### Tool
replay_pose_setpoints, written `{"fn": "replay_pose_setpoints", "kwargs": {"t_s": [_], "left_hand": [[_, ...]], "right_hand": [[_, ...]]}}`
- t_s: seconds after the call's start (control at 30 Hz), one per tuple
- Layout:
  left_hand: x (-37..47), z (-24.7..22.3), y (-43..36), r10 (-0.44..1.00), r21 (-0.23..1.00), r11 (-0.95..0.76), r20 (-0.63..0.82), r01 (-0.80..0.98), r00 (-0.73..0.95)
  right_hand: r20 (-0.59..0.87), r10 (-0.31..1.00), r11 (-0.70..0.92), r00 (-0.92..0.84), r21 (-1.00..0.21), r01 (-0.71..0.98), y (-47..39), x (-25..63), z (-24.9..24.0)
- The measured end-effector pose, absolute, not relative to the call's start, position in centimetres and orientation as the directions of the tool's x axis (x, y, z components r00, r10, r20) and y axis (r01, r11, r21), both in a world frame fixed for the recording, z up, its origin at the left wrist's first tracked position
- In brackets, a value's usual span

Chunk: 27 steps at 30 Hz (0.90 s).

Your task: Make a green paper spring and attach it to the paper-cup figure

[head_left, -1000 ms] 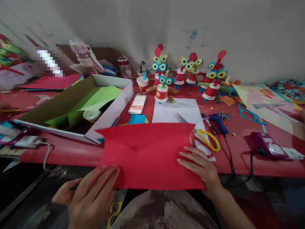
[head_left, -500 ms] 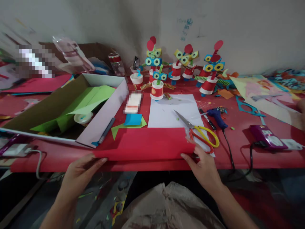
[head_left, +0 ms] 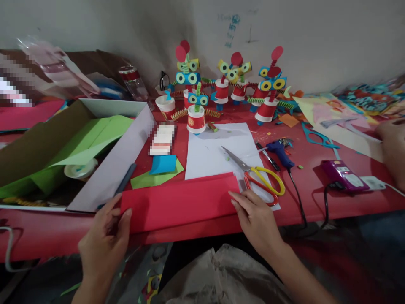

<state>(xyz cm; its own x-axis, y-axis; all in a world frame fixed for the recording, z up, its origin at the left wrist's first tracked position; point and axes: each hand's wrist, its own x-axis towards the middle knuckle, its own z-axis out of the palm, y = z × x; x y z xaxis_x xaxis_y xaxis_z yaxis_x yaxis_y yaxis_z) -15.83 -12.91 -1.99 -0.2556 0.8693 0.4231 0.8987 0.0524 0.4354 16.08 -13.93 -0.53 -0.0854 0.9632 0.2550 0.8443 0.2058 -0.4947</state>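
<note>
A folded sheet of red paper point(head_left: 179, 202) lies at the front edge of the red-covered table point(head_left: 344, 213). My left hand point(head_left: 106, 236) grips its left end between thumb and fingers. At the right end, my right hand point(head_left: 256, 217) pinches the paper's edge. Just behind that hand are scissors point(head_left: 249, 169) with yellow and red handles, resting partly on a white sheet point(head_left: 218, 147). Blue paper point(head_left: 163, 164) and a green piece point(head_left: 157, 177) sit behind the red paper.
An open white box point(head_left: 123, 156) with green paper stands at the left. Several paper-cup figures point(head_left: 196, 120) line the back. Right of the scissors are a marker point(head_left: 267, 157), a blue glue gun point(head_left: 281, 153) and a purple device point(head_left: 343, 176). Another person's hand point(head_left: 394, 141) shows at the far right.
The red paper's folded flap now lies flatter, showing a broad smooth face. Its left end has come nearer the front. The view has turned slightly, shifting most table items left.
</note>
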Motion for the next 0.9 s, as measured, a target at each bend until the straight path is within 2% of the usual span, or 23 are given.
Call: {"fn": "replay_pose_setpoints", "kwargs": {"t_s": [0.2,0.33,0.4,0.6,0.9], "left_hand": [[-15.2,-2.1,-12.1,0.816,0.192,0.073,0.553,0.979,-0.169],[-15.1,-2.2,-12.0,0.824,0.078,0.031,0.562,0.997,-0.069],[-15.2,-2.3,-12.0,0.827,0.071,-0.001,0.561,0.997,-0.039],[-15.7,-2.6,-11.9,0.827,0.157,-0.086,0.562,0.984,-0.018],[-15.7,-2.6,-11.7,0.849,0.128,-0.113,0.528,0.985,0.029]], "right_hand": [[0.163,0.983,0.128,-0.083,-0.288,0.949,-12.6,15.2,-0.4],[0.123,0.99,0.093,-0.063,-0.253,0.963,-12.1,15.0,-0.1],[0.116,0.991,0.086,-0.059,-0.249,0.965,-12.1,15.0,0.0],[0.14,0.987,0.106,-0.081,-0.186,0.977,-12.0,15.0,-0.3],[0.134,0.987,0.102,-0.089,-0.095,0.99,-12.0,14.8,-0.1]]}}
